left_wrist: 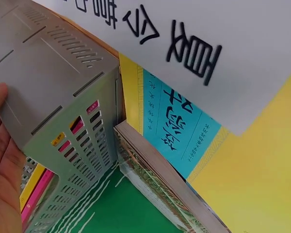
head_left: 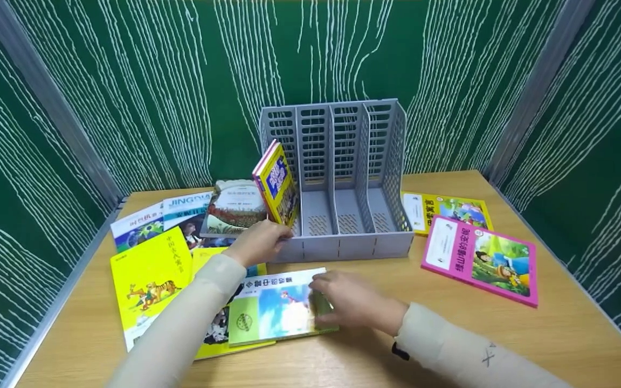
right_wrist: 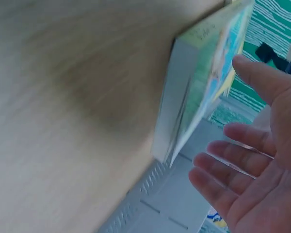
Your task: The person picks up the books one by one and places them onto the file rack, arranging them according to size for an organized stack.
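Observation:
My left hand [head_left: 262, 240] grips the front left edge of a grey four-slot magazine rack [head_left: 356, 248]. In the left wrist view a fingertip rests on the rack's outer face. A yellow-covered book [head_left: 278, 180] and a pink-edged one lean in its leftmost slot. My right hand [head_left: 351, 299] is at the right end of a white, green and blue paperback [head_left: 273, 312], overlapping its edge in the head view. Seen from the right wrist, its fingers [right_wrist: 228, 158] are spread and fairly straight beside the paperback's cover [right_wrist: 211, 82]. The paperback lies over other yellow books.
Left of the rack lie a yellow book with a tiger [head_left: 151, 275], a brown-and-white book [head_left: 235, 207] and blue-white books [head_left: 138, 226]. To the right are a pink-bordered book [head_left: 483, 258] and a yellow one [head_left: 459, 210]. Green panels [head_left: 159, 97] enclose the wooden table [head_left: 504, 339].

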A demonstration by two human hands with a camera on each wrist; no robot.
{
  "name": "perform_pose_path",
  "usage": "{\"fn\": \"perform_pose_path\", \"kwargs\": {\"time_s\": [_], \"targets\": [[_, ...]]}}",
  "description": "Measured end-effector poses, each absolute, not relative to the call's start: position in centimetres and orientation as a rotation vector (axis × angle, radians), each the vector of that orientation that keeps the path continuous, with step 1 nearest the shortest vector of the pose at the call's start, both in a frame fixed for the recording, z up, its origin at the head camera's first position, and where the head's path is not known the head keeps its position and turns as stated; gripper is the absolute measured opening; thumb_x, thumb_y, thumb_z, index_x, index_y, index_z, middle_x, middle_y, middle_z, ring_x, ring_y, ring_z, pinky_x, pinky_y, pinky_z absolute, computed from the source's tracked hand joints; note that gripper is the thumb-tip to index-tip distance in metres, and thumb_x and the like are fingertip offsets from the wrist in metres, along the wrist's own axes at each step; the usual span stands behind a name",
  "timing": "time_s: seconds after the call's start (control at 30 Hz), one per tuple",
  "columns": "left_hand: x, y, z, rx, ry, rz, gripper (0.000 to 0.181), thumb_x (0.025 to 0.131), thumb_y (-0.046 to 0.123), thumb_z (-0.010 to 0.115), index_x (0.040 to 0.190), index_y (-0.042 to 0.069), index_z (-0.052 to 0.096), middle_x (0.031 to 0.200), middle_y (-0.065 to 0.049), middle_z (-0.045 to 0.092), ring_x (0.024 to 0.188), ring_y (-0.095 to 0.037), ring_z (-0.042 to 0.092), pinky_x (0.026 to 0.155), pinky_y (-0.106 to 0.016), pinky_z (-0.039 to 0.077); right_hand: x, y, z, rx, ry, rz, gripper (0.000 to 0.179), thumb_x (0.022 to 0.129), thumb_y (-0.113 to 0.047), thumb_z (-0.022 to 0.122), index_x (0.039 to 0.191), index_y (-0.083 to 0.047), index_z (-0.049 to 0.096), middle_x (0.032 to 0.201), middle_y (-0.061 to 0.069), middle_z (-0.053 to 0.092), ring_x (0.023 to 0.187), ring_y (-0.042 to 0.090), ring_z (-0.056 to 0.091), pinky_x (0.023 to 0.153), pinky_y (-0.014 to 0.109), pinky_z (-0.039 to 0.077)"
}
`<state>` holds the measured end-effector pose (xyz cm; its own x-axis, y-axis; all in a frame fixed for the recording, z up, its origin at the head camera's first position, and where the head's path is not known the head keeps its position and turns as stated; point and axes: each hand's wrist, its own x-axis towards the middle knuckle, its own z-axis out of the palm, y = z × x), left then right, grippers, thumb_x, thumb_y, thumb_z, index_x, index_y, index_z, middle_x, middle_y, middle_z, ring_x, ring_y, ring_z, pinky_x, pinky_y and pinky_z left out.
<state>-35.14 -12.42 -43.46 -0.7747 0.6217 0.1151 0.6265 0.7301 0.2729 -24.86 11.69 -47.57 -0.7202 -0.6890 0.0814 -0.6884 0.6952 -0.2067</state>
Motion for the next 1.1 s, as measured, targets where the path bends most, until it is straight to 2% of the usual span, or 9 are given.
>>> {"fn": "perform_pose_path", "kwargs": {"time_s": [0.13,0.3,0.4,0.43,0.53,0.67,0.8,0.93,1.1], "targets": [[-35.2,-12.2,-43.3,-0.997,-2.936,-0.469,0.022,0.104,0.003,0.069,0.123,0.006,0.08,0.122,-0.013,0.081,0.111,-0.031,0.078,0.099,-0.046,0.064,-24.6,11.0,-47.7,-1.171,2.821,-0.249,0.079,0.084,-0.049,0.093,0.145,-0.006,0.066,0.151,0.017,0.065,0.138,0.036,0.064,0.117,0.05,0.054],[-35.4,-11.8,-43.1,-0.967,-2.957,-0.465,0.023,0.105,0.005,0.068,0.124,0.007,0.081,0.125,-0.012,0.081,0.115,-0.031,0.077,0.1,-0.046,0.063,-24.4,10.6,-47.5,-1.216,2.757,-0.116,0.085,0.08,-0.054,0.094,0.147,-0.01,0.064,0.154,0.014,0.064,0.138,0.032,0.064,0.114,0.047,0.056],[-35.5,-11.8,-43.1,-0.97,-2.957,-0.461,0.023,0.106,0.006,0.068,0.124,0.008,0.082,0.126,-0.012,0.081,0.117,-0.031,0.077,0.101,-0.046,0.063,-24.4,10.4,-47.5,-1.251,2.743,-0.053,0.086,0.078,-0.051,0.096,0.147,-0.011,0.064,0.153,0.014,0.064,0.135,0.032,0.065,0.112,0.046,0.057],[-35.6,-11.8,-43.1,-0.973,-2.956,-0.458,0.022,0.106,0.006,0.068,0.124,0.008,0.082,0.126,-0.012,0.081,0.118,-0.031,0.077,0.102,-0.046,0.063,-24.4,10.4,-47.5,-1.271,2.746,-0.035,0.085,0.077,-0.05,0.097,0.146,-0.01,0.065,0.152,0.014,0.066,0.132,0.032,0.067,0.11,0.046,0.059],[-35.6,-11.8,-43.2,-0.993,-2.944,-0.459,0.022,0.106,0.004,0.067,0.121,0.007,0.083,0.123,-0.012,0.081,0.113,-0.031,0.078,0.097,-0.047,0.064,-24.5,10.2,-47.5,-1.334,2.754,-0.014,0.072,0.074,-0.041,0.1,0.132,-0.012,0.07,0.132,0.007,0.074,0.113,0.025,0.071,0.097,0.04,0.063],[-35.7,-11.9,-43.4,-1.012,-2.921,-0.463,0.022,0.104,0.002,0.067,0.117,0.007,0.084,0.118,-0.012,0.083,0.106,-0.029,0.078,0.092,-0.046,0.064,-24.6,10.0,-47.5,-1.39,2.753,0.019,0.058,0.073,-0.031,0.1,0.12,-0.012,0.072,0.106,-0.001,0.073,0.091,0.016,0.068,0.084,0.034,0.062],[-35.6,-11.9,-43.6,-1.009,-2.913,-0.472,0.022,0.104,0.002,0.068,0.117,0.007,0.084,0.118,-0.012,0.083,0.106,-0.029,0.079,0.092,-0.045,0.065,-24.5,9.6,-47.3,-1.423,2.723,0.116,0.053,0.076,-0.024,0.096,0.121,-0.011,0.072,0.1,-0.001,0.07,0.082,0.013,0.065,0.079,0.032,0.061],[-35.6,-11.9,-43.6,-0.999,-2.915,-0.474,0.021,0.104,0.003,0.068,0.118,0.007,0.084,0.118,-0.012,0.083,0.106,-0.03,0.079,0.093,-0.045,0.065,-24.2,9.3,-47.4,-1.468,2.738,0.239,0.05,0.074,-0.019,0.091,0.118,-0.01,0.07,0.096,0.001,0.066,0.076,0.013,0.059,0.071,0.03,0.058],[-35.5,-12.1,-43.7,-1.011,-2.905,-0.471,0.021,0.105,0.003,0.067,0.118,0.006,0.083,0.116,-0.013,0.083,0.104,-0.03,0.079,0.093,-0.046,0.065,-24.3,9.7,-47.6,-1.457,2.822,0.233,0.048,0.074,-0.008,0.081,0.12,-0.008,0.066,0.101,0.006,0.071,0.083,0.019,0.068,0.077,0.033,0.062]]}}
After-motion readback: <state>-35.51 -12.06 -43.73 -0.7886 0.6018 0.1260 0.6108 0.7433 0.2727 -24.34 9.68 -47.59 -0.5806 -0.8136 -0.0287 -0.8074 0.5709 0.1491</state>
